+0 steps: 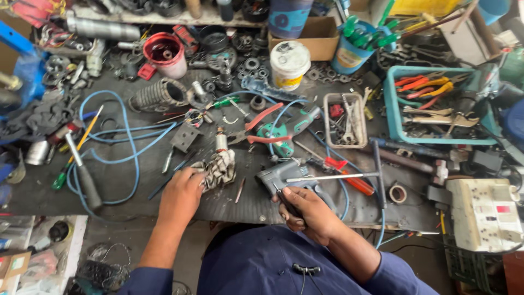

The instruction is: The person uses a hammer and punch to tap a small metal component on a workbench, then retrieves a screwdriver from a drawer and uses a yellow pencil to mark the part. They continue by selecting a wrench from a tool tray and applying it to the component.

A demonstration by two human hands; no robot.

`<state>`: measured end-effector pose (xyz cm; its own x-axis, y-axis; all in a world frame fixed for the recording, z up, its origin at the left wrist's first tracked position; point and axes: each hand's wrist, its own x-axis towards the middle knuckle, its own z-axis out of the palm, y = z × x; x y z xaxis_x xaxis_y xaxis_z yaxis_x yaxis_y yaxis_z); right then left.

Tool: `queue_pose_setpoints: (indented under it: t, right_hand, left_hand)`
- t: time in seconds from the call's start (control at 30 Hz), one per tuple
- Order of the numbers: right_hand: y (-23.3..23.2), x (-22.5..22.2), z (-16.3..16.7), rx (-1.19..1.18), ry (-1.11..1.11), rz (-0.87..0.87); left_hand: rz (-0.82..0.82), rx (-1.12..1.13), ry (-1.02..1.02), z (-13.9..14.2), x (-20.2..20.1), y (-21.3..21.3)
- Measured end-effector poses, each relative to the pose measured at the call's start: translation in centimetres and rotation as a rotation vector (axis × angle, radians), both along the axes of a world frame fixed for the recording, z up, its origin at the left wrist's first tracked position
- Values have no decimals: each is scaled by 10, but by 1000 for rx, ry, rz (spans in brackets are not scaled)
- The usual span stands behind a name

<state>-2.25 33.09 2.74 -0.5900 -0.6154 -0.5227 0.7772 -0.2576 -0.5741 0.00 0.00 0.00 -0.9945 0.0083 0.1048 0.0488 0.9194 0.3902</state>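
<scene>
**Two hands at a crowded workshop surface**

At the left end of the dark surface a blue hose loops in wide curves, with a green-handled screwdriver lying near the front edge. Behind it, toward the back edge, a black ribbed rubber boot lies on its side, and a red-rimmed round housing stands farther back.

The left hand, near the front edge, is closed on a crumpled striped rag; a motor armature pokes up from the rag's far side. Just right of that, red-handled pliers lie against a green power tool.

The right hand, also by the front edge, is clamped on a thin dark tool whose tip touches the grey power-tool body. A long metal T-handle wrench lies across that body, over a red-handled screwdriver.

Farther right sit a small clear tray of bits, then a teal crate of pliers and spanners near the back-right corner, and a white switch box beyond the front-right corner.
</scene>
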Motion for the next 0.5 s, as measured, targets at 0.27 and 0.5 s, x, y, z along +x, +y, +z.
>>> queue_pose_setpoints:
  t: [0.27,0.5]
  right_hand:
    - [-82,1,8,-29,79,19]
    - [-156,25,-16,258,246,-18]
  left_hand:
    - [61,715,291,50,1,-16]
    - [-168,903,54,74,15,-24]
